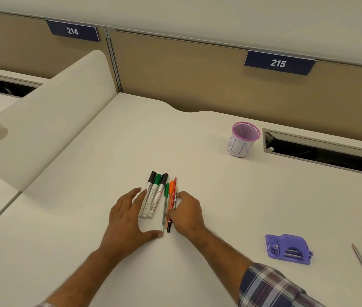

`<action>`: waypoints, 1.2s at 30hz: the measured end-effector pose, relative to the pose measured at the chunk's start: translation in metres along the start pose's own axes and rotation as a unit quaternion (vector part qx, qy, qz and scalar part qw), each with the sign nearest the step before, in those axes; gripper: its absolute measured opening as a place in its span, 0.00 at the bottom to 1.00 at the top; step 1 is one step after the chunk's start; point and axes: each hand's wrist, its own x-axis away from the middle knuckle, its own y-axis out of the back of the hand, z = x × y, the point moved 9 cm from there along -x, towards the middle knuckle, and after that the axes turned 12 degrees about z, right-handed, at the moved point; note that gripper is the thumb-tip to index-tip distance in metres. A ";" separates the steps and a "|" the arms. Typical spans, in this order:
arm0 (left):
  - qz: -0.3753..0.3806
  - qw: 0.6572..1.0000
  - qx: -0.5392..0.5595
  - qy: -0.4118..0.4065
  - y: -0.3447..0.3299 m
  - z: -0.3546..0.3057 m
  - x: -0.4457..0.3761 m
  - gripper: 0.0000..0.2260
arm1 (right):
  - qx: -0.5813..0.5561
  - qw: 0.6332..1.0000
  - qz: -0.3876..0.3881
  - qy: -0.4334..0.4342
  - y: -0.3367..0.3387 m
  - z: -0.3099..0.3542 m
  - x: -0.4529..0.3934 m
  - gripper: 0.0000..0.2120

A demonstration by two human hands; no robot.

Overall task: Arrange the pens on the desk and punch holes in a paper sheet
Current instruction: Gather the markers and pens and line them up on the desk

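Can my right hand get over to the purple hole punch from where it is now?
Probably yes. The right hand rests beside the pens, and the hole punch sits on the same side with only bare desk between them. Nothing blocks that path.

Two bare forearms extend into a head-mounted view, ending in the left hand and the right hand. No rings, watches or bracelets show on either wrist or on the visible fingers. The right arm wears a plaid sleeve in navy, white and muted red checks, pushed up to leave the forearm uncovered. A sliver of similar checked fabric shows at the lower edge on the left arm. Fingernails appear short.
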 end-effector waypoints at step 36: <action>0.042 0.987 0.138 -0.070 0.001 0.032 -0.041 0.44 | 0.047 0.987 0.020 0.152 -0.021 0.010 0.009 0.24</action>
